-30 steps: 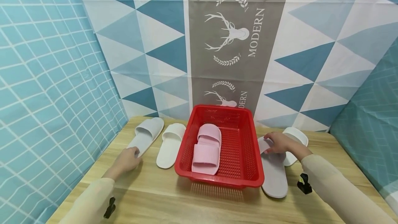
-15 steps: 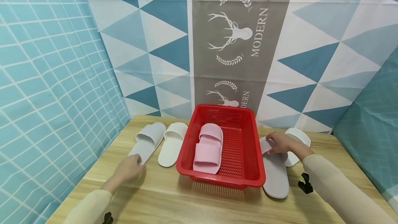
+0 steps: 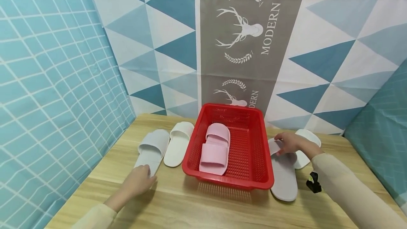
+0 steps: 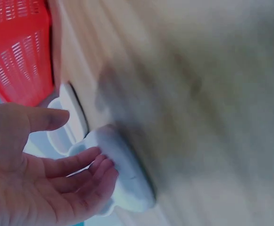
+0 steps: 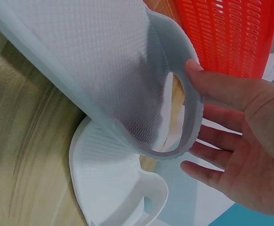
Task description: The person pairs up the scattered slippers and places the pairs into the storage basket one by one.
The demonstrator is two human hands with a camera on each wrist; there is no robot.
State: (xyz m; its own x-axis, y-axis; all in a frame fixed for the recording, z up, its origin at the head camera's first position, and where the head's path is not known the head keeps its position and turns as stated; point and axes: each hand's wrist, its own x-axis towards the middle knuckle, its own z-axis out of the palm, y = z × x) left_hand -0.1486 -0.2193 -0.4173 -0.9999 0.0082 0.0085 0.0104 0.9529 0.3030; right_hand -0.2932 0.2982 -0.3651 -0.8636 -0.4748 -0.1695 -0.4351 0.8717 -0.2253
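A red plastic basket [image 3: 254, 151] stands mid-table with a pink slipper pair [image 3: 216, 147] inside. Left of it lie a grey slipper [image 3: 152, 149] and a white slipper [image 3: 178, 143]. My left hand [image 3: 147, 176] lies with relaxed fingers at the grey slipper's heel; in the left wrist view the fingertips [image 4: 101, 167] touch that heel [image 4: 127, 181]. Right of the basket lie another grey slipper [image 3: 284, 176] and a white slipper [image 3: 306, 143]. My right hand [image 3: 279, 146] holds the grey one's toe strap [image 5: 193, 117], thumb on the outside and fingers behind it, over the white slipper [image 5: 113, 183].
The wooden table [image 3: 190, 207] is closed in by patterned curtains at the back and both sides. The basket wall [image 5: 231, 33] is right beside the held slipper. A black clip [image 3: 313, 182] sits on my right sleeve.
My left hand has drawn back towards me, and the left grey slipper has slid nearer with it. My right hand has stayed on the right grey slipper's strap.
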